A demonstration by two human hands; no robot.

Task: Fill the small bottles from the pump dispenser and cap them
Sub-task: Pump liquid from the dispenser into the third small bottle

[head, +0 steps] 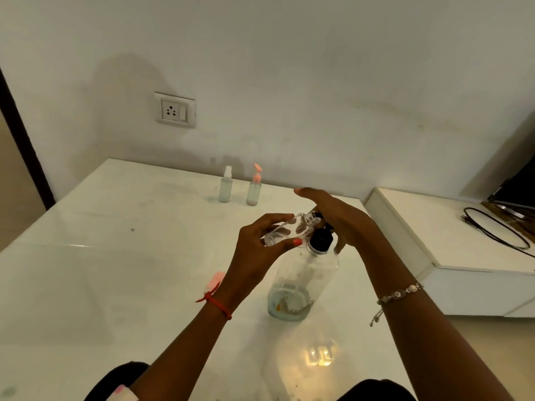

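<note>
The small clear bottle (285, 230) lies tilted almost on its side, its open neck pressed up to the black pump head of the pump dispenser (304, 279), and no label or writing can be read on either. The left hand (260, 253) is clamped around the small bottle, thumb below and fingers over the top; whether there is liquid inside I cannot tell. The right hand (335, 218) lies flat over the pump head, palm down with the fingers extended, resting on it rather than wrapped around it. The dispenser stands upright on the white table (115, 285) directly beneath both hands; it is clear and nearly empty (only a thin layer with some specks shows at the bottom).

Just behind the left wrist, a pink cap-like piece (215, 279) lies on the table, partly hidden. Well beyond the hands, near the wall, stand a spray bottle with a white top (226, 185) and a bottle with a pink flip cap (254, 188), close together, both looking pale and filled. To the left of the hands the tabletop is broad and bare out to its edge. To the right of the right forearm the table edge drops to a lower white cabinet (451, 227) with a black cable (498, 230) on it.
</note>
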